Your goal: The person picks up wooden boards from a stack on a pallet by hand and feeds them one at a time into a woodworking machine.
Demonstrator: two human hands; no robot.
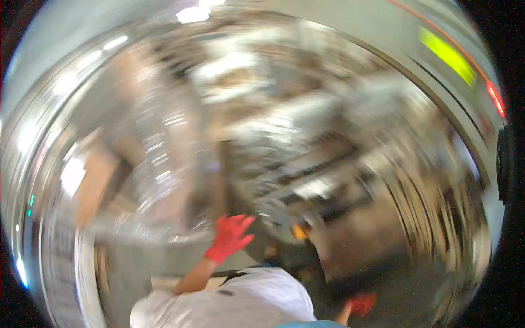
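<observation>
My left hand (pixel 229 238), in a red glove, is held out in front of my white shirt with its fingers spread and nothing in it. Closest to it stands a load wrapped in clear, shiny plastic film (pixel 164 180), which looks apart from the fingers. Low on the right, my right hand (pixel 361 304), also red-gloved, hangs out beside my body over a dark area. Motion smears its fingers, so their pose and anything in them do not show.
Most of the surroundings are blurred. A brown cardboard box (pixel 95 186) stands at the left, and a broad brown surface (pixel 355 229) lies to the right. Upright brown, striped shapes (pixel 421 208) line the far right. A small yellow-orange thing (pixel 299 232) sits near the middle.
</observation>
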